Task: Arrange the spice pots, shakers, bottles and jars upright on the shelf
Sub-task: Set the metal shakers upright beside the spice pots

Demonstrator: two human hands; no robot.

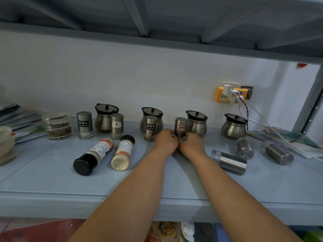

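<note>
My left hand (167, 141) and my right hand (191, 144) both grip the base of an upright steel shaker with a red label (180, 126), standing in front of a round steel pot (196, 124). Three more labelled steel shakers (84, 124) (116, 126) (150, 128) stand upright along the row. Other lidded pots (104, 117) (151, 113) (234, 126) stand at the back. Two black-capped bottles (95, 155) (123, 152) lie on their sides at the left. Three plain steel shakers (229, 161) (244, 148) (277, 153) lie toppled at the right.
A glass jar of dark spice (59, 125) stands at the left beside stacked plates (6, 145) and papers. A yellow wall socket (227, 95) with plugs and cables hangs at the back right; cables trail over papers (288, 137). The blue shelf's front edge (157, 205) runs below my arms.
</note>
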